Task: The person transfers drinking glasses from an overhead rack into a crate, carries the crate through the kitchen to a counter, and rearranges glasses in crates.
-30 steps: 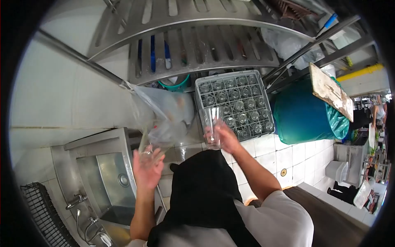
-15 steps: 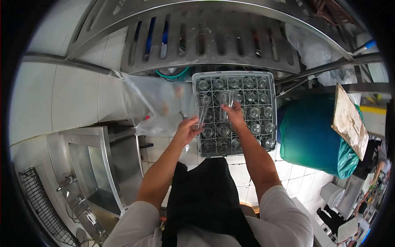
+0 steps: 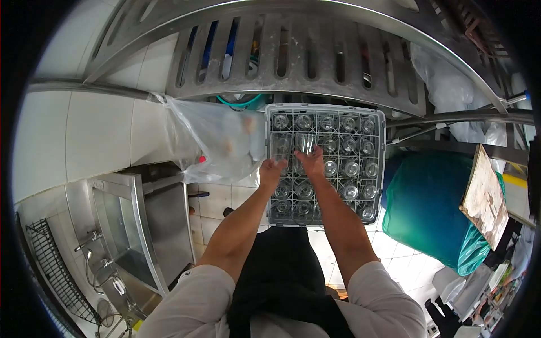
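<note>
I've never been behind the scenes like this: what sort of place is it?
Probably a commercial kitchen's washing-up area, judging by the rectangular stainless-steel sink, the grey plastic grid rack of clear drinking glasses and the slotted metal shelf.

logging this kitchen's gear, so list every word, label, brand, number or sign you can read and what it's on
No readable text anywhere.
Glass in the left hand and glass in the right hand: no lettering seen.
Rack: none legible.
Stained board: blotches, no letters.
Cluttered background at lower right: too small and blurred to tell.
</note>
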`<state>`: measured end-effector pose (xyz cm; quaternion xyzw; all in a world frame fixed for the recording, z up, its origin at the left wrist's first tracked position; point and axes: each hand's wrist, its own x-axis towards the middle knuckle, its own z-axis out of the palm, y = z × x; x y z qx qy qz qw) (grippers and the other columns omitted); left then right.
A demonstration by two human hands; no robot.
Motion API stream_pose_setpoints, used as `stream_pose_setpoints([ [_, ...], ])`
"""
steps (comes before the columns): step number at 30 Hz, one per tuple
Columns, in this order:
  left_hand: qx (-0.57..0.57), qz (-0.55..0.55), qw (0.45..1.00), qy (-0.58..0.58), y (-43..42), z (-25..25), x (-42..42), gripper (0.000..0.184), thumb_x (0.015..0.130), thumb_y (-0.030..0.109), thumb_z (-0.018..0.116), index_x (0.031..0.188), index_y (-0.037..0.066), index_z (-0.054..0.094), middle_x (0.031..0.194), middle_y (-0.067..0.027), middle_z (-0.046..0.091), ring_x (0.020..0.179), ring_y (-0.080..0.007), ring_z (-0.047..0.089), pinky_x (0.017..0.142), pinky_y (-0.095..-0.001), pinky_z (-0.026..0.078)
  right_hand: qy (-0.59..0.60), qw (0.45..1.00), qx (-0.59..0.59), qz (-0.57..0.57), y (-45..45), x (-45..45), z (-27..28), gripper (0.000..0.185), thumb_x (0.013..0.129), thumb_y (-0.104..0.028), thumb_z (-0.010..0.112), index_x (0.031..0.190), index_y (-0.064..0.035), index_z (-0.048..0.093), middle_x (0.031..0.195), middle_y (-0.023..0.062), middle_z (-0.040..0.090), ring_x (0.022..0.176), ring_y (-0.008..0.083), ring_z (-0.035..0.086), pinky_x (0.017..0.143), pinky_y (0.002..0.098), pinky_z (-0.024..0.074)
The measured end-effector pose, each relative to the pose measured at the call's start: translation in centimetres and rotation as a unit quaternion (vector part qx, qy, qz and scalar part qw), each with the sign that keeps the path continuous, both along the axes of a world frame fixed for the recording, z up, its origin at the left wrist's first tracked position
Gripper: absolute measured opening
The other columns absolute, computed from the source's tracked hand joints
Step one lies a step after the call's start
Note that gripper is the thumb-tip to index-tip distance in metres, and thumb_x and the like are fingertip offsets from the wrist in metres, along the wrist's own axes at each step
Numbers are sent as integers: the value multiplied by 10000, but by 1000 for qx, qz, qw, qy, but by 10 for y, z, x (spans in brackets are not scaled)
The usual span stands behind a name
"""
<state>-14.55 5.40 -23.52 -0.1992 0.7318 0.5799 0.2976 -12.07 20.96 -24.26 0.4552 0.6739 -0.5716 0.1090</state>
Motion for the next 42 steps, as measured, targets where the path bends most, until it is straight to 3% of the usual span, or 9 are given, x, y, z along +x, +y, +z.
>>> stream_pose_setpoints([
  [3,-20,-13,1000,3,1,-10,3,657,741,294,775,1143,-128,470,972,-108,613,882,-134,567,717,-246,455,10,1000,0,2,-4,0,-6,934,668,-404,789,1345,-15,275,1295,267,461,1187,317,492,975,355,401],
  [15,-45,-78,996,-7,-4,-31,8,787,758,243,756,1298,-136,327,1311,-283,445,1245,-323,442,1004,-363,388,-40,995,74,60,-10,0,-2,926,677,-420,772,1327,30,290,1338,249,400,1227,343,430,1007,393,374],
  [22,-158,-137,977,39,4,6,7,753,720,269,770,1252,-119,407,1221,-271,530,1152,-312,533,946,-360,426,-37,984,124,119,-15,2,-8,986,694,-528,713,1357,42,258,1402,206,327,1252,399,358,1066,413,292],
  [25,-217,-149,963,54,1,-5,8,675,711,304,761,1198,-75,489,1099,-249,604,1046,-321,596,882,-372,462,-13,990,120,73,-18,3,-12,1015,628,-443,796,1366,32,286,1303,246,457,1239,338,400,1025,393,349],
  [35,-256,-187,941,118,-29,34,21,531,706,333,725,1111,19,587,943,-213,657,906,-375,629,811,-421,494,-66,976,173,117,-29,23,-6,925,704,-396,774,1376,38,309,1388,226,382,1269,348,389,1035,431,337],
  [36,-203,-156,967,20,-39,31,21,607,723,344,706,1203,19,526,1129,-232,592,1012,-390,583,875,-414,472,47,987,141,55,-21,41,-65,906,731,-456,732,1373,33,319,1386,227,382,1267,357,385,1048,433,313],
  [37,-233,-208,945,99,-49,58,22,685,737,355,690,1279,8,454,1278,-251,476,1134,-385,503,952,-414,423,40,984,129,117,-20,34,20,865,746,-484,708,1346,33,360,1370,226,399,1249,365,401,1046,432,315],
  [39,-197,-262,926,188,-84,80,17,707,758,344,669,1320,4,409,1282,-242,458,1182,-371,458,1000,-414,379,76,952,259,144,-4,44,-41,766,740,-418,736,1307,-4,429,1343,214,428,1209,359,437,969,428,403],
  [42,-142,-226,916,300,-151,176,2,576,782,214,665,1283,22,457,1233,-229,503,1145,-364,494,967,-410,406,205,978,37,2,-12,45,-13,722,794,-117,681,1396,-3,297,1417,232,309,1287,381,345,1013,472,376],
])
